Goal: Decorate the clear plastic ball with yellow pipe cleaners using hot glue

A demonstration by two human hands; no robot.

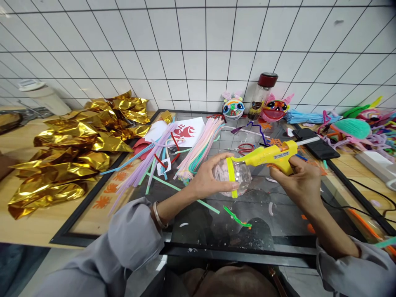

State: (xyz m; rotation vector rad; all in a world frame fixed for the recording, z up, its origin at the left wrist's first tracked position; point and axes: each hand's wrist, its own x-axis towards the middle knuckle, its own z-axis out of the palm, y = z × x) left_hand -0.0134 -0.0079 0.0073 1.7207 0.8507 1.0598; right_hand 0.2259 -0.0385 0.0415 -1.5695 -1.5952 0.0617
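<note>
Glue gun point(269, 156) was gripped in right hand point(300, 181), aimed pretty much left at clear ball point(244, 178) cupped by left hand point(208, 175), beyond panel's point(241, 253) near edge.

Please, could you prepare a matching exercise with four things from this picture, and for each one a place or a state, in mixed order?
1. glue gun
2. clear ball
3. gold foil
4. bottle

A. crumpled, on the person's left side
B. topped with a dark red lid
C. held in the right hand
D. held in the left hand, a yellow band around it

Pairs: 1-C, 2-D, 3-A, 4-B
</note>
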